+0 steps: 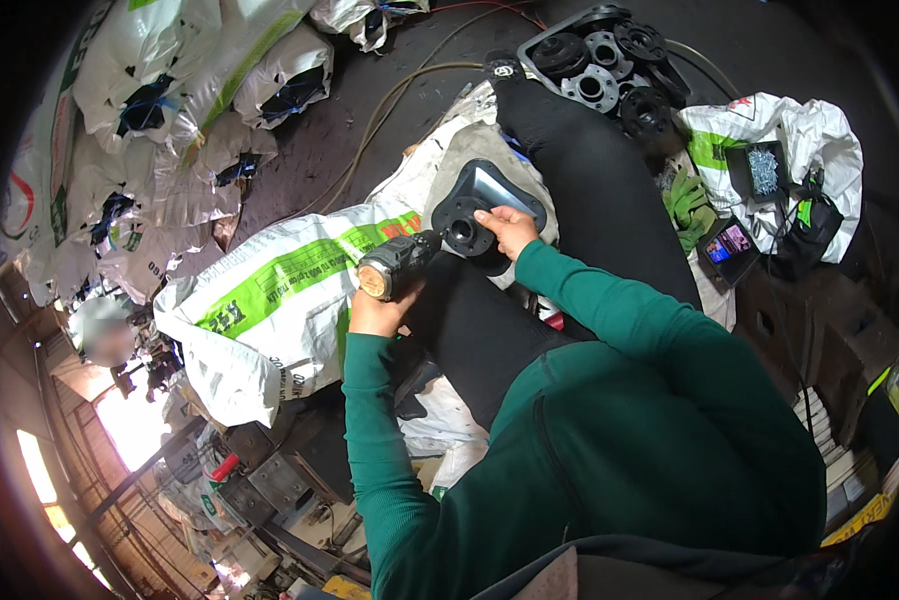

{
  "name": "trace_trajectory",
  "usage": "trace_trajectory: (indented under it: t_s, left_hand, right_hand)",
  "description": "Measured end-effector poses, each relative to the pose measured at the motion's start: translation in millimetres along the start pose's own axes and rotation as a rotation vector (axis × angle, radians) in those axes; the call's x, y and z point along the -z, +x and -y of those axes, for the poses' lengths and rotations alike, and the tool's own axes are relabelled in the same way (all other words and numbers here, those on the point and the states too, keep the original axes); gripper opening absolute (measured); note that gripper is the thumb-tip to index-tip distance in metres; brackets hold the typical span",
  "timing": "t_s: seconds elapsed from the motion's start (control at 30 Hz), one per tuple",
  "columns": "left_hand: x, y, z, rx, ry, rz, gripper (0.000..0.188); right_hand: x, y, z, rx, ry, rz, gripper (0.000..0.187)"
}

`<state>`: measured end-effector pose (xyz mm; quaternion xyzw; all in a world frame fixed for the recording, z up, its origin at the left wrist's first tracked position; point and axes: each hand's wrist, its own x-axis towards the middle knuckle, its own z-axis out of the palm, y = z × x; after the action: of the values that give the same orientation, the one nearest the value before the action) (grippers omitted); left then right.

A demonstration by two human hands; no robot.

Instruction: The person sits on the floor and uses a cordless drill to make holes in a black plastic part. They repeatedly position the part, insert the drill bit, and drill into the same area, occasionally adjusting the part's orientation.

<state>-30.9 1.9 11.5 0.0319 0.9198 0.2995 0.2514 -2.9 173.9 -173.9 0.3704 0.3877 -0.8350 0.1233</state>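
In my lap lies a dark plate (pixel 515 190) with rounded corners and a shiny middle, on a pale cloth. Against its near side sits a round black flange (pixel 460 226) with a central hole. The thumb and fingers of my right hand (pixel 513 230) pinch the flange's right edge. My left hand (pixel 378 312) is wrapped round the grip of a power drill (pixel 395 264). The drill's nose points right, at the flange's left rim; whether the tip touches a screw there is too small to tell.
A bin (pixel 545 60) of black and grey flanges stands at the far right. Close by are a green glove (pixel 690 208), a phone (pixel 732 245) and a small box of screws (pixel 766 170) on a white sack. Full white sacks (pixel 160 90) pile up at left. A hose (pixel 370 130) crosses the floor.
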Motion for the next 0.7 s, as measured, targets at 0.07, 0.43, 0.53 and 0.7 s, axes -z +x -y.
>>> trace_trajectory:
  t_s: [0.07,0.43,0.53,0.7]
  left_hand:
    - [-2,4,8,0.028,-0.047,0.015,0.038]
    - [-2,8,32,0.095,-0.126,-0.035,0.039]
    - [-2,10,33,0.100,-0.123,-0.018,0.038]
    - [-2,11,33,0.096,-0.103,0.002,0.036]
  right_hand:
    - [2,4,-9,0.017,-0.002,-0.005,0.038]
    - [0,33,-45,0.071,-0.080,-0.030,0.051]
    - [2,33,-45,0.071,-0.089,-0.040,0.050]
    - [2,31,-43,0.073,-0.077,-0.019,0.049]
